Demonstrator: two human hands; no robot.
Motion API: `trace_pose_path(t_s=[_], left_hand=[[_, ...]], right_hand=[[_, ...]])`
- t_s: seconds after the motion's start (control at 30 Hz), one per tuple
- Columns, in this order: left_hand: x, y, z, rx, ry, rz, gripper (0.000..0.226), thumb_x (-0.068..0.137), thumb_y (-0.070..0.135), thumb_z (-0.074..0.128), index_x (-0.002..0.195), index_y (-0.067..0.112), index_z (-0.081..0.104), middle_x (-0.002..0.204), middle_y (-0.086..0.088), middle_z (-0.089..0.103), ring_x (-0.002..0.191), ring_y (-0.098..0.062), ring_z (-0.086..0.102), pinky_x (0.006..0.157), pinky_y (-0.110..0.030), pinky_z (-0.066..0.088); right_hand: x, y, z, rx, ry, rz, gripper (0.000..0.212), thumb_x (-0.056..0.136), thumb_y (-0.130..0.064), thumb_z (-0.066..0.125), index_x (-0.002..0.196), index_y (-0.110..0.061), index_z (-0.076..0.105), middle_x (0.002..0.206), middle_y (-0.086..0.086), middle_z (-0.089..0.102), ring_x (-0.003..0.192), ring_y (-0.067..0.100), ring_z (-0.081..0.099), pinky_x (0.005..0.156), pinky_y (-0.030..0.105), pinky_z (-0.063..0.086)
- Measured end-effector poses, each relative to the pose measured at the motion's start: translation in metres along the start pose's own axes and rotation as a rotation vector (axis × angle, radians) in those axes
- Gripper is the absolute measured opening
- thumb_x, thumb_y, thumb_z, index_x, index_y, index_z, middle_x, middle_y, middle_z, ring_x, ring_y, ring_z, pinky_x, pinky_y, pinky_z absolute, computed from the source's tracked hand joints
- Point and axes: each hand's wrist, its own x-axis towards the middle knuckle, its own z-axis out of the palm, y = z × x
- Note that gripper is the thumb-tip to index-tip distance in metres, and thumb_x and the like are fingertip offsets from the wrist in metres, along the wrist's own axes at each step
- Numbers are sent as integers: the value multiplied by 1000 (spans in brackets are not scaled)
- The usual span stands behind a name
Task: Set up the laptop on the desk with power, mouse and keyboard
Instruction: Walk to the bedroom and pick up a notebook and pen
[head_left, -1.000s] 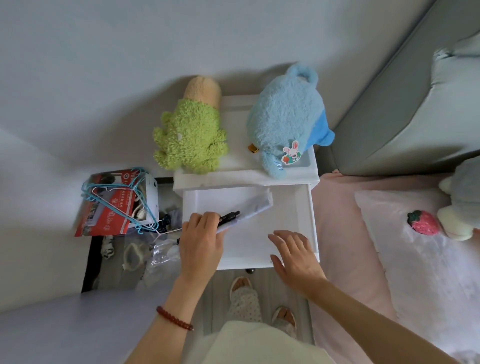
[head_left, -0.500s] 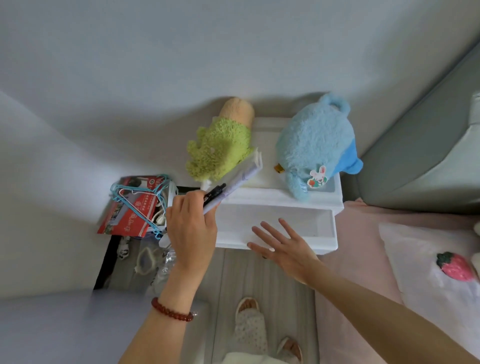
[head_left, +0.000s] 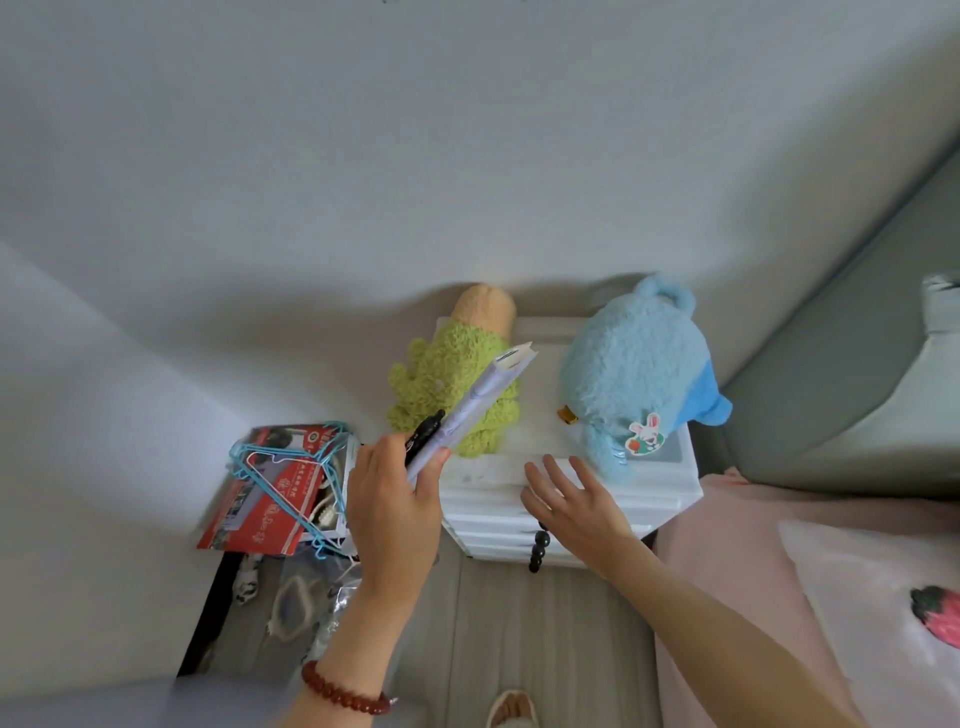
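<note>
Shut now, the top drawer of the white plastic bedside cabinet (head_left: 566, 506) sits flush where it stood pulled out a second ago, and the right hand (head_left: 574, 506) rests against its front with fingers straight and spread. The left hand (head_left: 395, 506) has lifted clear and grips a pale, thin folded booklet (head_left: 480, 402) together with a black pen (head_left: 423, 436), both tilted up toward the wall.

I judge this a detour: no laptop, charger, mouse or keyboard is in view, so the setup itself is not yet begun.

Black beads (head_left: 537, 548) hang on the cabinet front. Left of it stands a red printed box (head_left: 265, 499) with blue wire hangers (head_left: 306, 467), above floor clutter. On the cabinet top sit a green fuzzy plush toy (head_left: 449, 389) and a light-blue plush toy (head_left: 636, 369); a pink-covered bed (head_left: 727, 571) crowds the right.
</note>
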Motion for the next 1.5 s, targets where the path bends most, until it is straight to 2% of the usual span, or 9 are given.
trace_pose_path(t_s=[0.17, 0.33, 0.5, 0.77, 0.9, 1.13, 1.3, 1.4, 1.5], left_hand=[[-5, 2, 1, -181, -95, -166, 25, 83, 18, 65, 79, 3, 45, 67, -4, 43, 64, -23, 40, 55, -34, 32], [-19, 9, -15, -618, -328, -483, 11, 84, 14, 63, 87, 25, 60, 89, 8, 65, 82, -6, 61, 69, -24, 45], [-72, 63, -14, -676, -762, -456, 10, 86, 15, 61, 90, 23, 65, 92, 1, 69, 83, -13, 64, 71, -25, 49], [-291, 200, -5, -471, -1188, -105, 44, 87, 50, 49, 113, 14, 53, 104, 1, 59, 95, -17, 57, 88, -37, 47], [-449, 268, -23, -483, -1345, 115, 31, 95, 36, 39, 88, 12, 56, 69, -2, 50, 64, -19, 46, 59, -36, 43], [-762, 342, -114, -383, -1914, 651, 24, 95, 28, 43, 93, 8, 57, 65, -3, 47, 65, -22, 45, 61, -32, 35], [-945, 343, -218, -309, -2263, 980, 21, 93, 26, 44, 80, 14, 56, 60, 0, 45, 54, -15, 40, 52, -31, 30], [-1050, 330, -279, -266, -2383, 1145, 19, 93, 24, 45, 81, 14, 56, 56, 3, 45, 51, -12, 40, 50, -28, 31], [-1151, 324, -329, -251, -2498, 1193, 17, 92, 20, 45, 83, 12, 56, 56, 1, 43, 50, -14, 38, 47, -27, 28]], right_hand=[[-13, -10, -17, 417, 199, 286, 58, 55, -15, 79, 111, -14, 65, 116, 4, 66, 108, 21, 62, 90, 39, 52], [-57, -13, -62, 1727, 18, 824, 54, 92, -30, 51, 140, -19, 30, 137, -4, 43, 109, 7, 51, 90, 13, 39], [-148, -16, -100, 2159, 322, 1000, 29, 91, -29, 52, 113, -10, 55, 106, 3, 65, 100, 20, 61, 88, 34, 48], [-452, -108, -120, 1931, 945, 1748, 14, 95, -19, 48, 96, -15, 61, 85, -1, 69, 71, 8, 67, 61, 22, 53], [-631, -206, -149, 1576, 1197, 2098, 15, 95, -16, 45, 94, -13, 60, 85, 3, 64, 70, 9, 62, 68, 25, 52], [-851, -443, -231, 791, 1592, 2818, 14, 97, -14, 42, 100, -8, 54, 86, 6, 59, 68, 10, 55, 53, 11, 47], [-923, -598, -285, 91, 1872, 3092, 15, 96, -8, 42, 105, -7, 54, 92, 5, 59, 78, 12, 55, 65, 11, 47], [-960, -685, -307, -244, 2027, 3175, 17, 95, -10, 44, 106, -6, 56, 98, 9, 61, 88, 19, 56, 81, 28, 47], [-1010, -753, -329, -437, 2080, 3216, 12, 95, -12, 44, 96, -11, 56, 87, 4, 60, 78, 15, 55, 68, 23, 48]])
